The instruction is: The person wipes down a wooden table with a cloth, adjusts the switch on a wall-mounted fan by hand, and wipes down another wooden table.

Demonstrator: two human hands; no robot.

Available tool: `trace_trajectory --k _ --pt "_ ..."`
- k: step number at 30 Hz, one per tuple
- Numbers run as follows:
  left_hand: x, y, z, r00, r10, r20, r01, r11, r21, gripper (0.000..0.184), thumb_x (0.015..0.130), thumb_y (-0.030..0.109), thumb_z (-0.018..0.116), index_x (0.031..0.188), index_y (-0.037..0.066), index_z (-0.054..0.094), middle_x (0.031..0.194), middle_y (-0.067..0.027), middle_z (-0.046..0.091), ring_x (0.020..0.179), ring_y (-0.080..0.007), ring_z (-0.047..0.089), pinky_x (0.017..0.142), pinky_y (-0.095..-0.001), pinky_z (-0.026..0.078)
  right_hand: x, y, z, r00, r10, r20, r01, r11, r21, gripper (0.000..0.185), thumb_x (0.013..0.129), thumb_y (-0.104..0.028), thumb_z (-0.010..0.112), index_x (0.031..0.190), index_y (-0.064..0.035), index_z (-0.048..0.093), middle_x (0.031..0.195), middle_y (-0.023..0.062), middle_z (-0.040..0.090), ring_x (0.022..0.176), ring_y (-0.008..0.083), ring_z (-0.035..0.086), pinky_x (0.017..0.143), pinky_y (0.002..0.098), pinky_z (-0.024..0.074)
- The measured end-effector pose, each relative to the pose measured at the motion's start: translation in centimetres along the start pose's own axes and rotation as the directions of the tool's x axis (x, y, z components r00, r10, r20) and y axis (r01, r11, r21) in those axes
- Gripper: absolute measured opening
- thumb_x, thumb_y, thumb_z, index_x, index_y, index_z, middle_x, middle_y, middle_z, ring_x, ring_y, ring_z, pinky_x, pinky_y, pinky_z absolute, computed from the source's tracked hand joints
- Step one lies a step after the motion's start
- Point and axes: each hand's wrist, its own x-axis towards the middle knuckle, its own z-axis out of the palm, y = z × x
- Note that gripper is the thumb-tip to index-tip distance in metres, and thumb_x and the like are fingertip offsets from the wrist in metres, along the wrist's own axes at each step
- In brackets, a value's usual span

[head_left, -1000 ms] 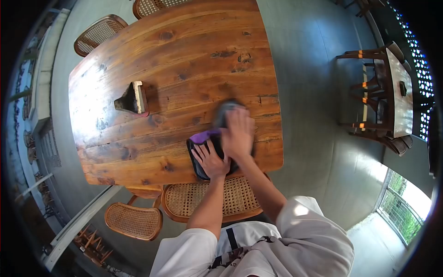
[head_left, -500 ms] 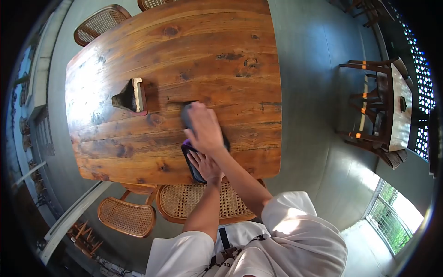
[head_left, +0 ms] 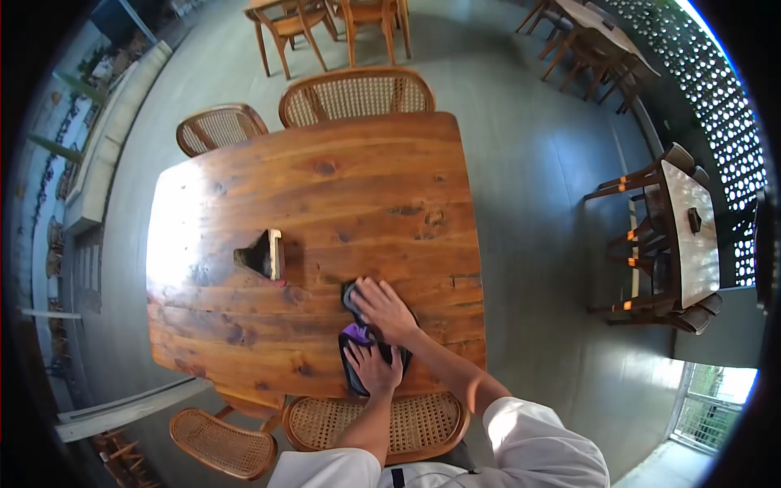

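Note:
A dark case with a purple patch [head_left: 356, 332] lies near the table's front edge. On its lower part rests my left hand [head_left: 376, 370], fingers spread and flat. Just beyond it, my right hand [head_left: 387, 312] lies with extended fingers over a dark, rounded piece with a grey rim [head_left: 353, 298]. My palm hides most of that piece, so I cannot tell whether it is joined to the case. A dark wedge-shaped holder with a pale edge [head_left: 262, 255] stands to the left, apart from both hands.
The wooden table [head_left: 366, 179] has cane-backed chairs at its far side [head_left: 358, 98]. A cane seat [head_left: 374, 423] and another cane chair [head_left: 224, 443] are at the near side. Another table [head_left: 687, 244] with chairs stands at right. Glare covers the left tabletop.
The view has tilted up, showing more of the room beyond the table. My right hand, blurred before, now shows sharply over the dark piece. My left hand stays on the case, fingers spread wider.

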Motion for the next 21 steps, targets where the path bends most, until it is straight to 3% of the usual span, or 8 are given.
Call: trace_trajectory --k 1,3,5,7,8,11,15,21 --pt "0.3 0.0 0.0 0.999 0.012 -0.041 -0.012 1.000 -0.012 0.070 0.091 0.050 0.053 0.138 -0.002 0.050 0.147 -0.0290 0.042 0.144 -0.0425 0.029 0.123 -0.0548 0.010 -0.5 0.1 -1.1 0.999 -0.051 0.006 0.050 0.994 0.101 0.063 0.090 -0.027 0.060 0.146 -0.0078 0.041 0.158 0.0176 0.031 0.147 0.0328 0.027 0.121 0.0453 0.0186" --pt "0.2 -0.2 0.2 0.996 0.045 -0.083 -0.048 0.998 -0.033 0.069 0.091 0.050 0.053 0.136 -0.003 0.051 0.148 -0.0288 0.040 0.144 -0.0422 0.028 0.123 -0.0544 0.010 -3.1 0.0 -3.5 0.967 0.254 0.008 -0.253 0.959 0.131 0.064 0.091 -0.030 0.058 0.147 -0.0055 0.040 0.158 0.0193 0.031 0.147 0.0345 0.025 0.121 0.0478 0.0177" --pt "0.2 -0.1 0.4 0.989 0.050 -0.140 -0.053 0.999 -0.015 0.067 0.090 0.048 0.055 0.133 -0.003 0.054 0.147 -0.0288 0.041 0.143 -0.0425 0.029 0.122 -0.0542 0.010 -7.5 -1.6 -3.0 0.744 0.645 -0.176 -0.646 0.761 0.062 0.067 0.094 -0.035 0.053 0.151 -0.0037 0.035 0.161 0.0215 0.024 0.150 0.0362 0.020 0.121 0.0506 0.0148" --pt "0.1 0.1 0.4 0.978 0.063 -0.201 -0.074 0.996 -0.048 0.063 0.089 0.044 0.058 0.130 -0.003 0.056 0.145 -0.0292 0.043 0.142 -0.0427 0.031 0.122 -0.0546 0.012 -11.8 -3.6 -2.3 0.678 0.716 -0.168 -0.719 0.693 0.054 0.070 0.097 -0.039 0.050 0.153 -0.0022 0.032 0.162 0.0236 0.019 0.151 0.0381 0.015 0.121 0.0524 0.0118" --pt "0.1 0.1 0.2 0.973 0.073 -0.221 -0.089 0.994 -0.061 0.062 0.089 0.044 0.058 0.129 -0.003 0.057 0.143 -0.0292 0.045 0.142 -0.0423 0.032 0.122 -0.0544 0.013 -13.4 -4.3 -2.6 0.710 0.698 -0.092 -0.698 0.715 0.045 0.073 0.099 -0.044 0.046 0.155 -0.0032 0.026 0.163 0.0237 0.012 0.152 0.0383 0.010 0.122 0.0512 0.0095" --pt "-0.5 -0.6 0.4 0.974 0.064 -0.217 -0.082 0.994 -0.075 0.062 0.090 0.046 0.056 0.128 -0.003 0.059 0.140 -0.0277 0.049 0.141 -0.0410 0.034 0.123 -0.0538 0.013 -17.1 -5.2 -2.8 0.761 0.649 -0.027 -0.649 0.761 -0.006 0.076 0.099 -0.047 0.045 0.156 -0.0033 0.023 0.164 0.0234 0.010 0.152 0.0378 0.009 0.122 0.0505 0.0085" --pt "-1.3 -1.4 1.2 0.964 0.172 -0.204 -0.191 0.978 -0.078 0.064 0.093 0.050 0.053 0.130 -0.002 0.059 0.142 -0.0252 0.049 0.143 -0.0392 0.032 0.123 -0.0533 0.012 -18.1 -6.2 -1.5 0.683 0.722 -0.107 -0.727 0.686 -0.009 0.077 0.099 -0.048 0.045 0.156 -0.0024 0.021 0.164 0.0232 0.010 0.153 0.0370 0.008 0.123 0.0499 0.0076" --pt "-3.6 -2.4 1.7 0.946 0.250 -0.207 -0.268 0.961 -0.064 0.068 0.096 0.055 0.047 0.136 0.001 0.054 0.148 -0.0229 0.044 0.146 -0.0366 0.027 0.123 -0.0522 0.012 -19.0 -7.0 -0.9 0.687 0.707 -0.169 -0.720 0.694 -0.023 0.075 0.098 -0.047 0.047 0.155 -0.0028 0.025 0.163 0.0238 0.011 0.152 0.0369 0.010 0.123 0.0497 0.0078"
